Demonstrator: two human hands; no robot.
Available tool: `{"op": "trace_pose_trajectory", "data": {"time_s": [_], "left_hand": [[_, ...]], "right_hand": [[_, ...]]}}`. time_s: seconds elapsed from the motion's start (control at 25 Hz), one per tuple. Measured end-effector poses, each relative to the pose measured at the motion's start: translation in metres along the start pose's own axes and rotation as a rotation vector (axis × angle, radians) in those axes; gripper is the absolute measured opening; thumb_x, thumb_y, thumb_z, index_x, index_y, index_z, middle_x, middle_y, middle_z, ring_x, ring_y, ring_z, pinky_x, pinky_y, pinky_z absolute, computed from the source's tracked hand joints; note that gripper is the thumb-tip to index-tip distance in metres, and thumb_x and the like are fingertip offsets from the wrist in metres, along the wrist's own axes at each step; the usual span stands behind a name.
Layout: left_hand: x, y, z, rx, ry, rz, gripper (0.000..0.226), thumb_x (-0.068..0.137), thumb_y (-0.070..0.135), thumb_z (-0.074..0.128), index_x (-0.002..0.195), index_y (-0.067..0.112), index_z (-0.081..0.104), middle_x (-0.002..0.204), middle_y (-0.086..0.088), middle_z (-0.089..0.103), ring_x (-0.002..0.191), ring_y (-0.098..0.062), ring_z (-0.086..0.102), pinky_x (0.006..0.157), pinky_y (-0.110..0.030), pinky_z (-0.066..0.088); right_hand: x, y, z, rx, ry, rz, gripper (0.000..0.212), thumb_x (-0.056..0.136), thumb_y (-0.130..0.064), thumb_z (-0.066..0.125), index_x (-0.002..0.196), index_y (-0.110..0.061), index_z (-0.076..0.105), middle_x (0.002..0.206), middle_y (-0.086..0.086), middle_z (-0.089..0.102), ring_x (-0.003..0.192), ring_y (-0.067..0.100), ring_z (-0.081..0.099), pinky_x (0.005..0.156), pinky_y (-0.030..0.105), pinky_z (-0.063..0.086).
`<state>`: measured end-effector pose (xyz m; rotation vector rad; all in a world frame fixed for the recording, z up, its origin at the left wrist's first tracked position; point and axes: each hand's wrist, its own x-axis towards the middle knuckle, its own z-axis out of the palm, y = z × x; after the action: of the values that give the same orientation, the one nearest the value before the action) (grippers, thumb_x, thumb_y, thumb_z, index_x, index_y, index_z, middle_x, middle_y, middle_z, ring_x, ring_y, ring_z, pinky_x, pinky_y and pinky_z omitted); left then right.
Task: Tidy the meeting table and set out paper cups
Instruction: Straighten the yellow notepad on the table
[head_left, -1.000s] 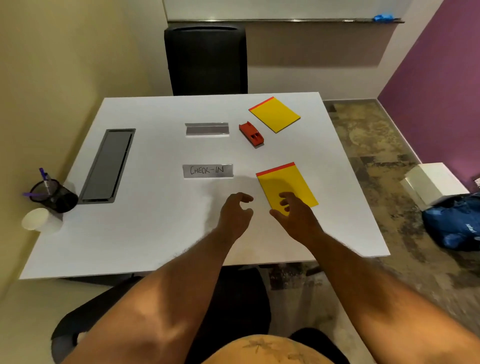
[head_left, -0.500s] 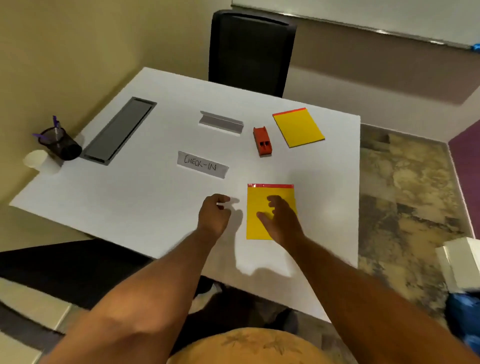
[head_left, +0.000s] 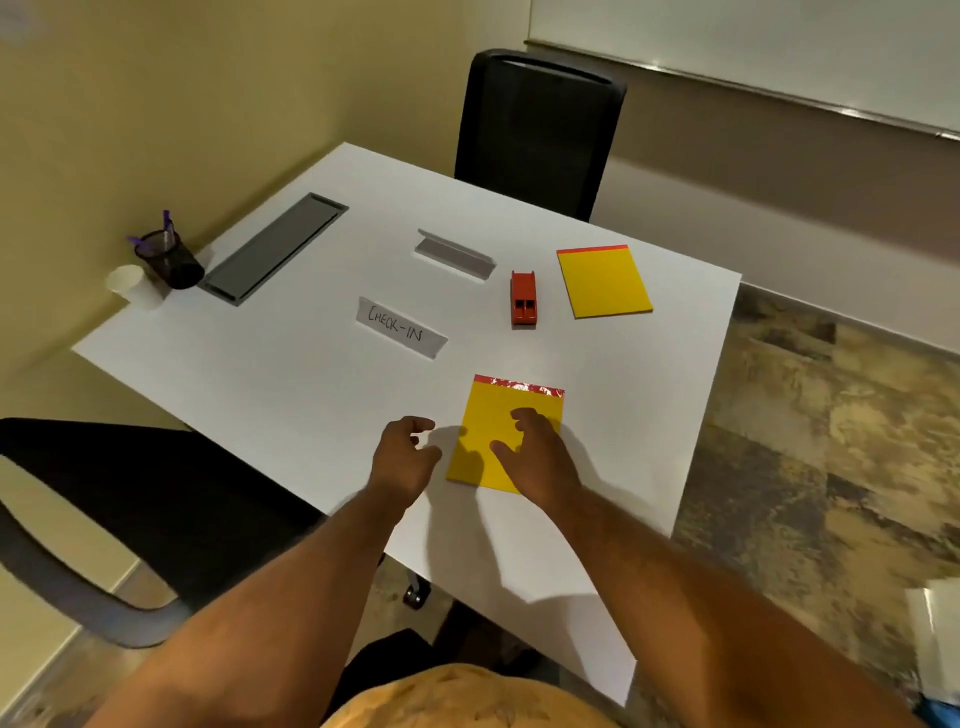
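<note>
Yellow with a red strip along the far edge: identifies the near notepad, flat on the table, close to the front edge and slightly askew to it.

Change over the last second:
- Concerns the viewpoint above all. Swings round so that the table now runs diagonally across the view.
- Shows no clear shift of the near notepad itself. Keeps much the same skew against the CHECK-IN sign.
- Keeps the right hand over the near half of the notepad, fingers loosely curled and narrow, gripping nothing. Cannot tell whether the tips touch the cover or hover just above it.
- Brings the left hand closer, now just beside the notepad's left edge, fingers half curled with thumb and forefinger apart, also holding nothing.

Meaning for the task:
- Suggests a two-handed pick-up or squaring of the near notepad, prepared but not yet begun.
- Leaves the far notepad, the red stapler-like item and the grey sign holder unsorted.
- Leaves the paper cup at the far left corner, just beside the mesh pen holder, well apart from both hands. Puts the cup-setting stage entirely ahead.
</note>
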<state>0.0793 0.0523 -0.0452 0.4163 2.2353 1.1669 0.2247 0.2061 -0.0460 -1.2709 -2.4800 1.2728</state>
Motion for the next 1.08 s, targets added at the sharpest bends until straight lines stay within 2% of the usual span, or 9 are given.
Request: {"op": "trace_pose_trajectory", "data": {"time_s": [0.16,0.28,0.44,0.56,0.76,0.88,1.0,1.08], "left_hand": [[0.011,-0.001,-0.002,0.104,-0.038,0.021,0.036,0.090,0.012,0.069,0.124,0.022,0.065,0.128,0.003,0.057,0.114,-0.016,0.058,0.094,-0.033,0.048],[0.023,-0.001,-0.003,0.114,-0.055,0.006,0.036,0.089,0.011,0.069,0.124,0.019,0.065,0.124,0.003,0.058,0.112,-0.018,0.059,0.094,-0.034,0.050],[0.041,-0.001,-0.001,0.075,-0.124,-0.040,0.036,0.089,0.010,0.068,0.125,0.016,0.064,0.125,-0.004,0.064,0.115,-0.025,0.062,0.098,-0.042,0.053],[0.056,0.002,0.000,0.073,-0.158,-0.043,0.037,0.091,0.008,0.068,0.127,0.013,0.063,0.129,-0.006,0.064,0.119,-0.026,0.061,0.102,-0.046,0.053],[0.086,0.014,0.009,0.052,-0.188,-0.040,0.035,0.093,0.008,0.068,0.128,0.012,0.063,0.129,-0.005,0.065,0.117,-0.024,0.061,0.102,-0.044,0.053],[0.093,0.021,0.020,0.045,-0.167,-0.011,0.026,0.093,0.011,0.068,0.119,0.014,0.067,0.119,-0.003,0.068,0.107,-0.022,0.064,0.094,-0.039,0.055],[0.086,0.025,0.034,0.089,-0.065,0.044,0.009,0.094,0.018,0.065,0.101,0.022,0.067,0.099,0.004,0.070,0.091,-0.017,0.065,0.079,-0.026,0.047],[0.080,0.030,0.044,0.072,0.001,0.025,0.004,0.093,0.021,0.063,0.093,0.024,0.066,0.086,0.006,0.070,0.082,-0.016,0.066,0.070,-0.027,0.047]], "right_hand": [[0.012,0.001,-0.002,0.022,-0.015,0.036,0.059,0.095,-0.040,0.074,0.146,-0.019,0.050,0.144,0.008,0.059,0.126,0.029,0.062,0.104,0.044,0.053],[0.020,0.003,0.000,0.013,-0.016,0.057,0.058,0.096,-0.040,0.073,0.145,-0.019,0.050,0.143,0.008,0.059,0.126,0.029,0.061,0.102,0.040,0.052],[0.029,-0.001,0.004,0.004,-0.021,0.090,0.057,0.096,-0.040,0.072,0.145,-0.020,0.050,0.143,0.007,0.059,0.120,0.026,0.063,0.089,0.028,0.044],[0.035,-0.007,0.005,0.008,-0.017,0.110,0.056,0.096,-0.041,0.072,0.143,-0.021,0.051,0.141,0.005,0.059,0.118,0.024,0.063,0.087,0.026,0.043],[0.052,-0.013,-0.005,-0.028,0.011,0.135,0.058,0.095,-0.048,0.070,0.144,-0.024,0.050,0.142,0.001,0.060,0.121,0.021,0.063,0.089,0.027,0.046],[0.060,-0.009,-0.018,-0.045,0.023,0.159,0.061,0.095,-0.050,0.070,0.146,-0.024,0.049,0.143,0.000,0.060,0.124,0.022,0.063,0.097,0.032,0.052],[0.064,0.002,-0.036,-0.094,0.034,0.138,0.061,0.095,-0.047,0.071,0.146,-0.023,0.049,0.143,0.001,0.059,0.126,0.023,0.061,0.102,0.038,0.055],[0.071,0.010,-0.049,-0.114,0.042,0.109,0.061,0.096,-0.047,0.070,0.147,-0.023,0.049,0.144,0.002,0.058,0.128,0.024,0.061,0.104,0.038,0.055]]}}
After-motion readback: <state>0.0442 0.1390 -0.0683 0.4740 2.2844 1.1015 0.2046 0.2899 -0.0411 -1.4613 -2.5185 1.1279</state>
